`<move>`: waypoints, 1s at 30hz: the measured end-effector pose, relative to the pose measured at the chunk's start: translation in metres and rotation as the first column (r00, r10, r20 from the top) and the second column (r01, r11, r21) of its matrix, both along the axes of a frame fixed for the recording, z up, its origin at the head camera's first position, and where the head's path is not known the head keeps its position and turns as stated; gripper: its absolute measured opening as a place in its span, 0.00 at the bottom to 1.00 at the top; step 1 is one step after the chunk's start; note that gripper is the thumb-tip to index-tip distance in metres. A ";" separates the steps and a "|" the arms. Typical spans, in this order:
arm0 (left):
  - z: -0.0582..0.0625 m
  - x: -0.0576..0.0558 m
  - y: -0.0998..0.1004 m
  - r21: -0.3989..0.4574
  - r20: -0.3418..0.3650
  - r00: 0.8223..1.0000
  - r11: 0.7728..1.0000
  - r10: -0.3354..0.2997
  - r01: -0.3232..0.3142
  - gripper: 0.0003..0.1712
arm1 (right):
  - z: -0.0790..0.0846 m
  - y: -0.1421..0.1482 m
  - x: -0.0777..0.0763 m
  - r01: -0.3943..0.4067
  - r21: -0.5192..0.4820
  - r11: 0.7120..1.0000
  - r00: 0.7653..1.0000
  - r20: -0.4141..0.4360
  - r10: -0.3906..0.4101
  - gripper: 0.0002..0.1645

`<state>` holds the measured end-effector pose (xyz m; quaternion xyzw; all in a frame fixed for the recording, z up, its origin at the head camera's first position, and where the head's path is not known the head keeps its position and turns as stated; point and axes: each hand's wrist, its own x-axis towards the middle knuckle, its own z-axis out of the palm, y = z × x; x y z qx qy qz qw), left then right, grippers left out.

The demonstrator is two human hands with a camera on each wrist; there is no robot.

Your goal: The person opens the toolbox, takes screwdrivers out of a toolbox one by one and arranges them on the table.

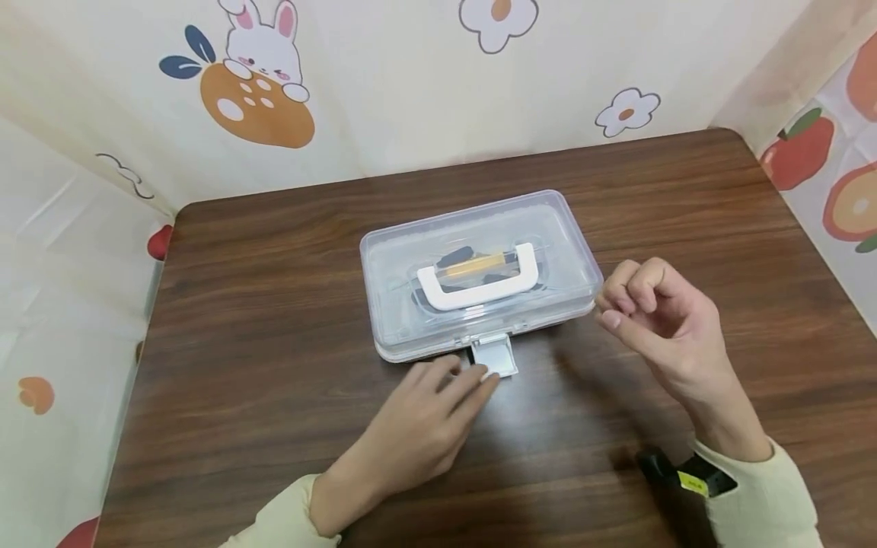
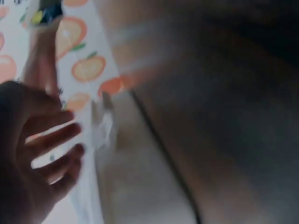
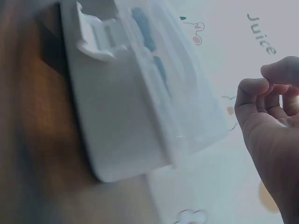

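A clear plastic storage box (image 1: 479,266) with a white handle (image 1: 479,293) on its lid sits on the wooden table, lid down. At its front, a white latch (image 1: 495,356) is flipped outward. My left hand (image 1: 425,426) is at the latch in the head view, its relaxed fingers overlapping the latch's edge. Off the box's right front corner, my right hand (image 1: 674,335) hovers with loosely bent fingers and nothing in them. In the right wrist view the latch (image 3: 96,35) stands away from the box's pale front wall (image 3: 117,107).
Through the lid show dark items (image 1: 455,256) and a yellow item (image 1: 476,265). The brown table (image 1: 240,365) meets patterned curtains (image 1: 384,91) at the back and sides. A dark strap with a yellow label (image 1: 693,483) is at the right wrist.
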<state>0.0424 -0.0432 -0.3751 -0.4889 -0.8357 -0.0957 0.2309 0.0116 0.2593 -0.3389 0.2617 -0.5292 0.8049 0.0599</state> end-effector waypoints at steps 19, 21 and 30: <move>-0.008 -0.004 0.002 -0.344 0.238 0.964 0.938 0.122 -0.034 0.28 | 0.031 -0.053 -0.057 0.182 0.796 0.577 0.920 -0.345 0.186 0.17; -0.003 -0.005 -0.001 -0.295 0.259 0.960 0.955 0.103 -0.023 0.26 | 0.028 -0.056 -0.058 0.204 0.818 0.538 0.905 -0.368 0.216 0.15; 0.027 -0.007 -0.018 -0.105 0.331 0.944 0.994 -0.001 0.038 0.24 | 0.024 -0.061 -0.055 0.354 0.894 0.274 0.863 -0.425 0.273 0.24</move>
